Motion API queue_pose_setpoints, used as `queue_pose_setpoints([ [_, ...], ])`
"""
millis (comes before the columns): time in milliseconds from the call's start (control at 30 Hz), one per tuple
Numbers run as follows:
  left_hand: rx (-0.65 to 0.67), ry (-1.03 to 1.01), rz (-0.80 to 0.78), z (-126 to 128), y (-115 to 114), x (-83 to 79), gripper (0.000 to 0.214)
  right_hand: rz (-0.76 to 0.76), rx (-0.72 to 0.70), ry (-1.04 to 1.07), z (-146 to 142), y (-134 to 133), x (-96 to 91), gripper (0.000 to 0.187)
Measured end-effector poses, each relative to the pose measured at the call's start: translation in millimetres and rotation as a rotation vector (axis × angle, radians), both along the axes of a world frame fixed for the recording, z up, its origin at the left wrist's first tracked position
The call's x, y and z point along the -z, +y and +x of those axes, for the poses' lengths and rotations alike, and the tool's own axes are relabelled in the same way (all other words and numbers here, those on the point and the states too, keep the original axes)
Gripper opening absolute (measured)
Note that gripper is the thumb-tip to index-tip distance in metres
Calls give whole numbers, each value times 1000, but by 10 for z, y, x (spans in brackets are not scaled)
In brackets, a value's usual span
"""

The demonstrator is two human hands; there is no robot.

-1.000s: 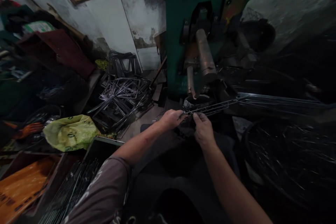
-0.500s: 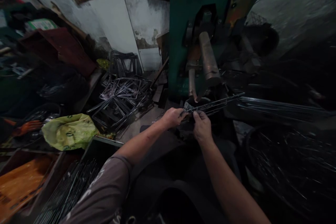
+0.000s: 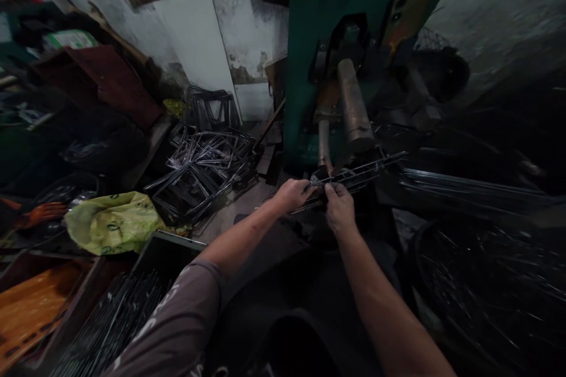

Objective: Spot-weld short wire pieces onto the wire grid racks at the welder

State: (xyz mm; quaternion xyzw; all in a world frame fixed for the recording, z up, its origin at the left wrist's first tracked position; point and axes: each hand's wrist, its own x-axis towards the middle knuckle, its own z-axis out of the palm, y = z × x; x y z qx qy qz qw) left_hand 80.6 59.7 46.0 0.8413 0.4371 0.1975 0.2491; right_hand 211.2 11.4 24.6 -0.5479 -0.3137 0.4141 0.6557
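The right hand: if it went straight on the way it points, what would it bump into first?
Past the thin dark metal wire frame it pinches, the right hand would probably meet the lower copper-coloured metal rod on the green machine, though depth is hard to judge.

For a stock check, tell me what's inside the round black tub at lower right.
Inside the tub lies a jumble of thin, shiny, wire-like pieces. They and deep shadow hide the bottom, so anything beneath cannot be seen.
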Motion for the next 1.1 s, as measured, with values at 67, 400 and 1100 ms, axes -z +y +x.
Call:
queue_pose_setpoints([
  [67,-9,-21,0,13,22,32,38,0,-2,-18,20,25,9,34],
  [400,-3,-56,-13,42,69,67,33,0,-2,-77,49,64,14,29],
  [1100,-21,-12,-14,341,132,-3,40,-379,-204,-75,348,-239,444,30],
])
